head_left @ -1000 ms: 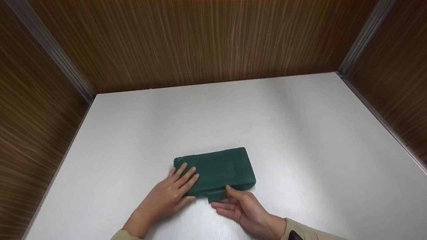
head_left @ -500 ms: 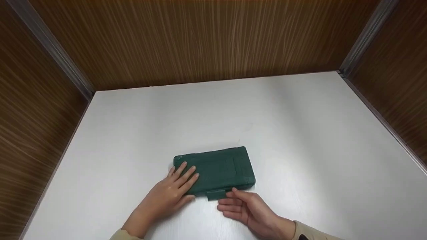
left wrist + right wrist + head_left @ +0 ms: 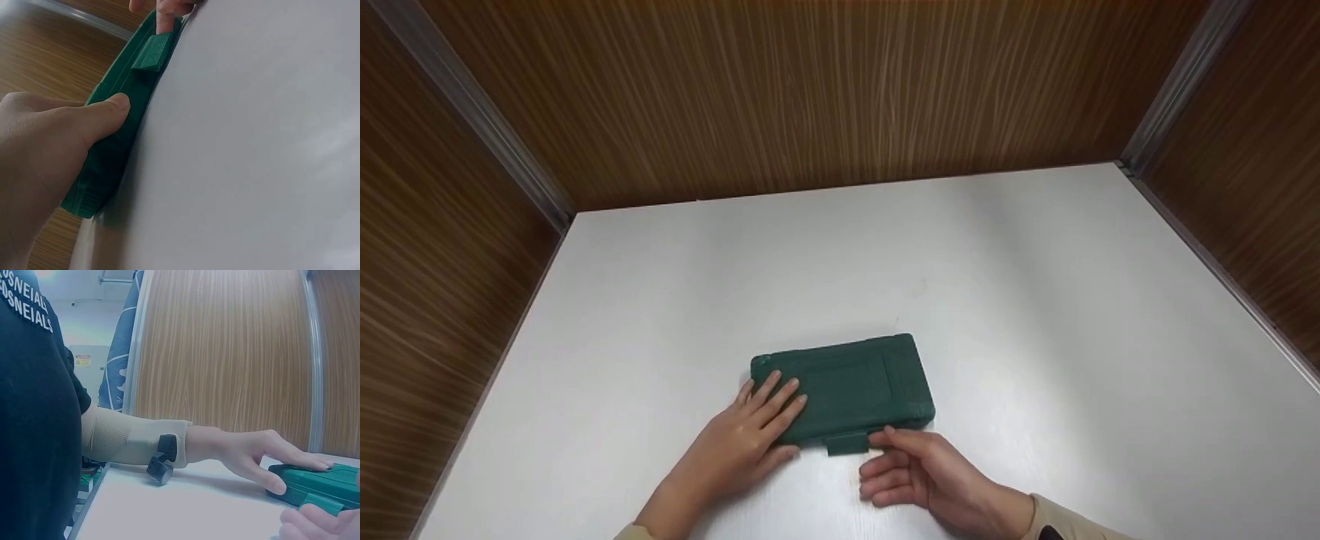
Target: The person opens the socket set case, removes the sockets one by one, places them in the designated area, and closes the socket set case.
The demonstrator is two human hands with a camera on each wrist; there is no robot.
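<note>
Right hand (image 3: 919, 472) slid off the latch (image 3: 847, 443), fingers loose; left hand (image 3: 746, 442) presses flat on the stiff green plastic case (image 3: 855, 382), probably light, best lifted by its edges.

left hand (image 3: 742, 439) flat, fingers straight and spread, thumb tucked in, right hand (image 3: 919, 469) palm-up, fingers loosely curled

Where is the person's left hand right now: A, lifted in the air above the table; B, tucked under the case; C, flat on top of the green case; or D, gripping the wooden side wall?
C: the left hand lies with fingers spread on the lid of the green case, thumb against its near edge, while the right hand touches the latch.
</note>
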